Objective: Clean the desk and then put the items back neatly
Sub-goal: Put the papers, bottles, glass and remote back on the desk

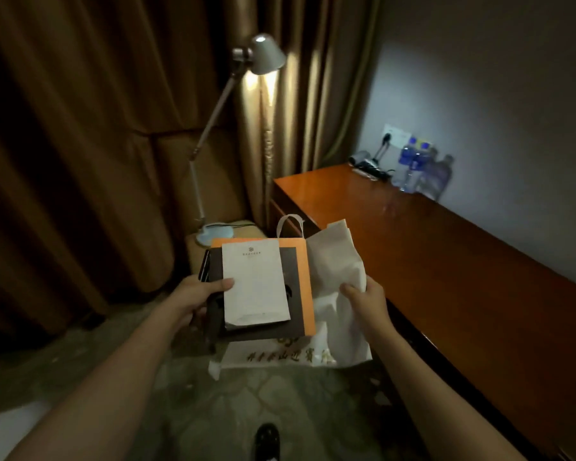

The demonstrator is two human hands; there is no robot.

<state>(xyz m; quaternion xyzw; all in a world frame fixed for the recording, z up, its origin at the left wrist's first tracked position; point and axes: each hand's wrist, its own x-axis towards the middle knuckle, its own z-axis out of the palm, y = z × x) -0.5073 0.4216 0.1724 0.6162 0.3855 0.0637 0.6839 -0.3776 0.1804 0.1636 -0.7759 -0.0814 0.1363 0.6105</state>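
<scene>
My left hand grips a stack of desk items from the left side: a white notepad on top, a dark folder under it and an orange sheet beneath. My right hand pinches a white cloth or tissue beside the stack. A white paper bag with gold lettering hangs below the stack. The long wooden desk runs along the wall on the right, level with my right hand.
At the desk's far end stand water bottles and a dark device with a cable plugged into a wall socket. A floor lamp stands on a small side table before brown curtains. A black shoe shows on the carpet.
</scene>
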